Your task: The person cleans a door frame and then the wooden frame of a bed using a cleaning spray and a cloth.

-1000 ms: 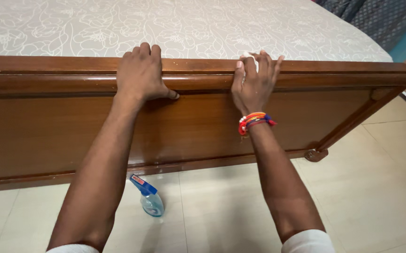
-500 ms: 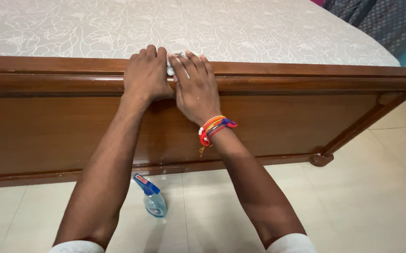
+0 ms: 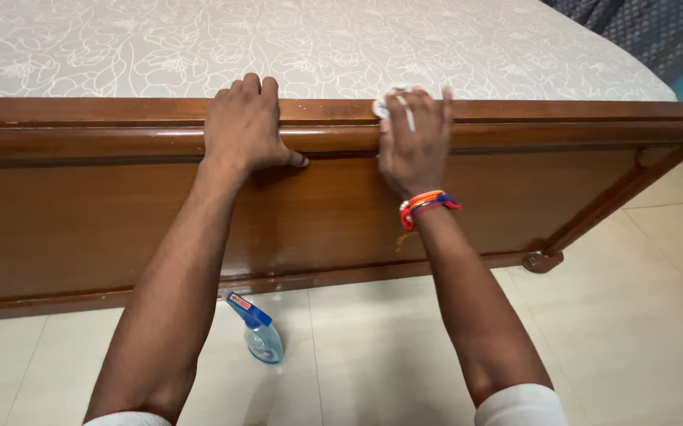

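My left hand [image 3: 246, 126] grips the top rail of a brown wooden bed footboard [image 3: 120, 213], fingers hooked over the edge and thumb under the moulding. My right hand [image 3: 414, 138] lies flat on the same rail further right and presses a small white cloth [image 3: 389, 101] onto the wood; only a bit of the cloth shows past the fingers. Coloured thread bands circle my right wrist [image 3: 426, 207].
A mattress [image 3: 318, 47] with a pale floral cover lies behind the footboard. A blue-topped spray bottle [image 3: 258, 331] stands on the cream tiled floor [image 3: 633, 315] below my left arm. The bed's foot [image 3: 542, 261] rests at lower right. Dark patterned fabric [image 3: 641, 28] is at top right.
My right hand slid left along the rail with the cloth until it touched my left hand, then slid back to the right. My left hand stayed put.
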